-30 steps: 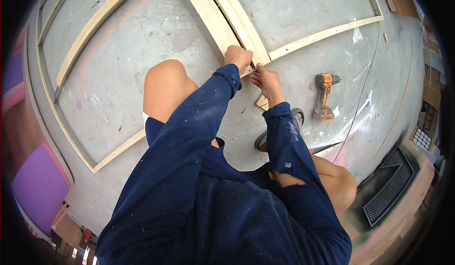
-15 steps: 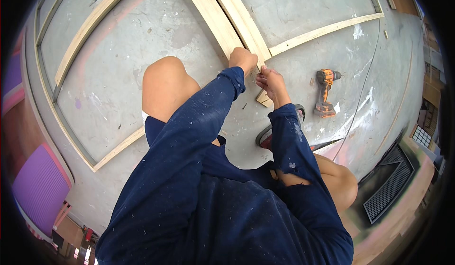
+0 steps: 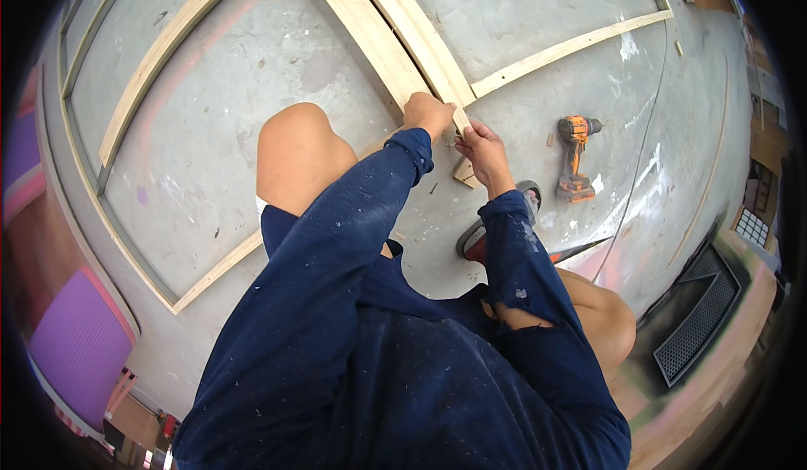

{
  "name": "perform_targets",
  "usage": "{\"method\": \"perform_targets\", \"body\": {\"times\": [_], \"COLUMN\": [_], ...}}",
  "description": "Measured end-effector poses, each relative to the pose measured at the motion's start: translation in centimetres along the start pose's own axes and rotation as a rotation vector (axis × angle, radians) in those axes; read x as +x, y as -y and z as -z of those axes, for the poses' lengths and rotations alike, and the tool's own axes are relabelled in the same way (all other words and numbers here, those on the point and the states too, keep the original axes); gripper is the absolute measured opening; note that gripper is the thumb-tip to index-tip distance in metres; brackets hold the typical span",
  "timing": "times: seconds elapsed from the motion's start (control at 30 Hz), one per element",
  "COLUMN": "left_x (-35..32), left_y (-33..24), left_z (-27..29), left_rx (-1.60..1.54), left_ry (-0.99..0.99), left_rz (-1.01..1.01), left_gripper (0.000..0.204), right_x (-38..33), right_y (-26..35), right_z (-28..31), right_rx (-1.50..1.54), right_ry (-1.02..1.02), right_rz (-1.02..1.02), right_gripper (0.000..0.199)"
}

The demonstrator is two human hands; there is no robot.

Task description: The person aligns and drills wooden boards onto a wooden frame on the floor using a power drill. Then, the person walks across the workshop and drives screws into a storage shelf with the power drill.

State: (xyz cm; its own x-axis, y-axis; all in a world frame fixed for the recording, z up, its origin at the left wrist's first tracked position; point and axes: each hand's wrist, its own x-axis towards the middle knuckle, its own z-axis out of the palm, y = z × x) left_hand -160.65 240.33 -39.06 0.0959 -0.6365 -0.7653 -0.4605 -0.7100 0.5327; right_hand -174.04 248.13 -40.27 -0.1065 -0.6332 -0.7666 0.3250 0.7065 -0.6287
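Note:
Two pale wooden beams run side by side toward me, the left beam (image 3: 370, 37) and the right beam (image 3: 418, 34), with a narrow dark gap between them. My left hand (image 3: 429, 114) is closed over their near ends, gripping the left beam; its fingertips are partly hidden. Just right of it, a short end of a narrow wooden strip (image 3: 461, 118) shows. My right hand (image 3: 485, 155) pinches at that strip's tip with thumb and fingers. Below the right hand, a wooden block end (image 3: 465, 172) sits near the floor, partly covered by the hand.
An orange and black cordless drill (image 3: 576, 157) lies on the concrete floor to the right. A thin wooden crosspiece (image 3: 572, 52) joins the right beam. More framing (image 3: 160, 66) extends at left. A purple ridged panel (image 3: 82, 335) and a black mesh piece (image 3: 698, 319) flank me.
The view has shifted slightly, so the beams and drill sit a little higher. The right fingers have closed in around the strip's tip; the left hand keeps its hold.

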Motion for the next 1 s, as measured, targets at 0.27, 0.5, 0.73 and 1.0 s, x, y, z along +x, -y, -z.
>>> {"method": "perform_targets", "body": {"times": [0.27, 0.5, 0.73, 1.0], "left_x": [0.5, 0.8, 0.3, 0.3], "left_y": [-0.4, -0.1, -0.4, -0.5], "left_z": [0.6, 0.0, 0.1, 0.4], "left_rx": [-0.086, -0.123, -0.13, -0.121], "left_ry": [0.009, -0.011, 0.005, -0.023], "left_rz": [0.105, 0.101, 0.114, 0.075], "left_gripper": [0.033, 0.034, 0.032, 0.033], "right_x": [0.4, 1.0, 0.5, 0.9], "right_y": [1.2, 0.9, 1.2, 0.9], "right_z": [-0.7, -0.6, -1.2, -1.0], "right_rx": [-0.014, -0.067, -0.158, -0.264], "right_ry": [0.034, 0.06, 0.002, 0.009], "right_rz": [-0.031, -0.005, 0.014, 0.07], "right_gripper": [0.027, 0.029, 0.032, 0.032]}}
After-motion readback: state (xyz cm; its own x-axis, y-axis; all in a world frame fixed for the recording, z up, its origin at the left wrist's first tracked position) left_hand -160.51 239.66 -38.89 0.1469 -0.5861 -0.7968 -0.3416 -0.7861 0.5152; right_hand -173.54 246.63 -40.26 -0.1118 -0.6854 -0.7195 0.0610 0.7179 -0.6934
